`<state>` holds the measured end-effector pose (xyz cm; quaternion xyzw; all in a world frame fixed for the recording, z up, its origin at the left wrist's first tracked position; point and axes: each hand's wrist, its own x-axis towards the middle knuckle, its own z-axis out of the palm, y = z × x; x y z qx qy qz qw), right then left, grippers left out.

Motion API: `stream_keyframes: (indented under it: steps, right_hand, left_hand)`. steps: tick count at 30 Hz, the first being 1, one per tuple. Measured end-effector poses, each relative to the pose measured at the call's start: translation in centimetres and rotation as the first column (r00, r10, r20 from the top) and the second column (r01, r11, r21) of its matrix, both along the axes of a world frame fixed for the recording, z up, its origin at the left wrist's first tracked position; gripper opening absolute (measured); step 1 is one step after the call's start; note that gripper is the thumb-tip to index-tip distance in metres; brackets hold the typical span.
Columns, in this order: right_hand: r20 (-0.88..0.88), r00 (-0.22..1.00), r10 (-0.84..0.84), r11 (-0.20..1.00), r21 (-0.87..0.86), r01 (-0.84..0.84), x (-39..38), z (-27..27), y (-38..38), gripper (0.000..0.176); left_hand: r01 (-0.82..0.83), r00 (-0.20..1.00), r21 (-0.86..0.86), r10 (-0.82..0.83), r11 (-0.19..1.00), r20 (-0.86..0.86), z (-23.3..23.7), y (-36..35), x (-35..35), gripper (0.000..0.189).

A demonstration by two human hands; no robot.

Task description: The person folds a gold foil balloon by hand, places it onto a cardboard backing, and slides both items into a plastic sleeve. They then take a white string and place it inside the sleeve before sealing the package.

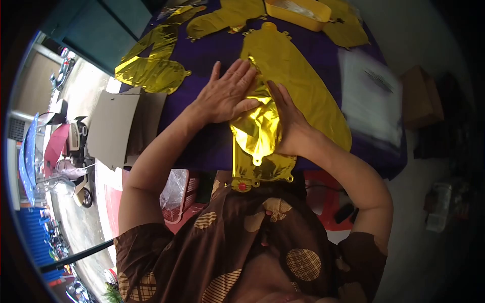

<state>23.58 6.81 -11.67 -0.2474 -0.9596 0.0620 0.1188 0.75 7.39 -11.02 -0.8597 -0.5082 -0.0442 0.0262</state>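
A shiny gold foil balloon [257, 129], crumpled and folded, lies at the near edge of the table between my two hands. My left hand [230, 93] rests on its left side with the fingers stretched out and the thumb across the foil. Along the right side is my right hand [293, 118], seen edge-on, its fingers extended and its palm turned toward the foil. The lower end of the foil [265, 169] hangs over the table edge by my lap. Just behind and to the right, a long flat gold foil balloon [298, 86] lies spread out.
A purple cloth [202, 55] covers the table. More gold foil balloons [151, 70] lie at the left and back. A yellow tray [298, 12] stands at the back, clear plastic bags [371, 96] at the right. Cardboard [113, 126] sticks out at the left edge.
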Motion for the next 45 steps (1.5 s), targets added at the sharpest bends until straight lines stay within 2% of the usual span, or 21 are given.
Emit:
stream_keyframes:
  steps: [2,3,4,5,7,9,12,15,16,19,20,26,29,30,32,35,36,39,41,43,45]
  right_hand:
    - [-0.117,0.993,-0.025,0.993,-0.118,0.011,1.1,0.7,-0.3,0.106]
    - [-0.146,0.988,-0.051,0.998,-0.053,0.044,1.5,1.1,-0.5,0.098]
    - [-0.065,0.993,-0.100,0.993,0.050,0.103,2.1,1.9,-0.8,0.080]
    - [0.012,0.988,-0.152,0.976,0.157,0.148,2.8,2.9,-1.0,0.063]
    - [-0.111,0.959,-0.262,0.955,0.114,0.274,5.2,4.5,-1.6,0.039]
    - [-0.165,0.897,-0.411,0.903,0.064,0.425,8.0,6.2,-2.7,0.026]
    - [-0.015,0.707,-0.707,0.703,0.090,0.705,11.3,7.4,-5.4,0.032]
    - [0.222,0.521,-0.824,0.545,0.063,0.836,12.8,6.6,-7.5,0.037]
    - [0.261,0.507,-0.821,0.539,0.063,0.840,12.9,6.1,-7.9,0.039]
    - [0.168,0.499,-0.850,0.521,0.140,0.842,12.7,4.2,-8.7,0.038]
    - [0.176,0.498,-0.849,0.520,0.113,0.847,12.4,3.9,-8.7,0.033]
    - [0.007,0.602,-0.798,0.599,0.116,0.793,12.2,1.8,-8.4,0.020]
    - [-0.191,0.555,-0.810,0.575,-0.068,0.815,12.3,3.1,-8.1,0.012]
    - [-0.264,0.521,-0.812,0.573,-0.189,0.797,11.9,3.7,-8.1,0.012]
    - [-0.392,0.423,-0.817,0.568,-0.418,0.709,10.7,5.4,-7.8,0.018]
    - [-0.486,0.420,-0.767,0.640,-0.527,0.560,8.6,7.7,-7.2,0.031]
    - [-0.483,0.464,-0.743,0.669,-0.522,0.529,7.5,8.4,-7.1,0.032]
    - [-0.478,0.698,-0.534,0.845,-0.286,0.451,3.7,8.7,-7.0,0.035]
    - [-0.485,0.845,-0.223,0.973,-0.063,0.221,1.7,7.1,-6.5,0.038]
    - [-0.370,0.929,-0.015,0.999,0.040,0.032,0.0,6.6,-6.9,0.041]
    - [-0.341,0.940,0.015,0.996,-0.076,-0.044,-0.4,6.9,-7.8,0.035]
  left_hand:
    - [0.007,1.000,-0.001,-0.007,1.000,-0.014,0.2,0.0,0.2,0.097]
    - [0.006,1.000,0.000,-0.006,1.000,-0.023,0.2,0.0,0.1,0.099]
    - [0.048,0.998,0.102,-0.053,0.994,0.043,-0.6,0.3,-0.2,0.105]
    - [0.053,0.998,0.107,-0.057,0.993,0.034,-0.7,0.2,-0.1,0.106]
    - [0.054,0.998,0.121,-0.057,0.991,0.019,-0.5,0.0,-0.1,0.110]
    - [0.032,0.999,0.113,-0.034,0.993,0.017,-0.7,0.0,0.0,0.126]
    - [0.003,1.000,0.108,-0.006,0.994,0.031,-1.1,0.0,0.0,0.142]
    - [0.002,0.999,0.097,-0.007,0.995,0.049,-1.0,-0.2,0.0,0.143]
    - [-0.001,0.999,0.096,-0.003,0.995,0.052,-1.1,-0.2,0.0,0.143]
    - [-0.016,0.999,0.079,0.013,0.997,0.041,-0.9,-0.2,0.1,0.143]
    - [-0.026,0.999,0.062,0.024,0.998,0.025,-0.6,-0.3,0.2,0.142]
    - [-0.035,0.999,0.031,0.034,0.999,0.028,-0.6,-0.4,0.2,0.140]
    - [-0.027,0.999,0.065,0.024,0.998,0.039,-1.1,-0.2,0.0,0.141]
    - [-0.022,0.999,0.080,0.019,0.997,0.042,-1.2,-0.2,0.0,0.141]
    - [-0.033,0.999,0.039,0.031,0.999,0.045,-0.8,-0.3,0.1,0.139]
    - [-0.036,0.998,0.020,0.035,0.999,0.048,-0.6,-0.4,0.2,0.138]
    - [-0.035,0.998,0.020,0.034,0.999,0.048,-0.6,-0.4,0.1,0.138]
    - [-0.031,0.998,0.028,0.029,0.999,0.056,-0.6,-0.4,0.1,0.137]
    - [-0.028,0.998,0.021,0.026,0.999,0.060,-0.4,-0.5,0.2,0.135]
    - [-0.022,0.999,0.054,0.019,0.998,0.042,-0.9,-0.1,0.0,0.132]
    - [-0.011,1.000,0.124,0.011,0.992,0.002,-2.5,0.7,-0.4,0.129]
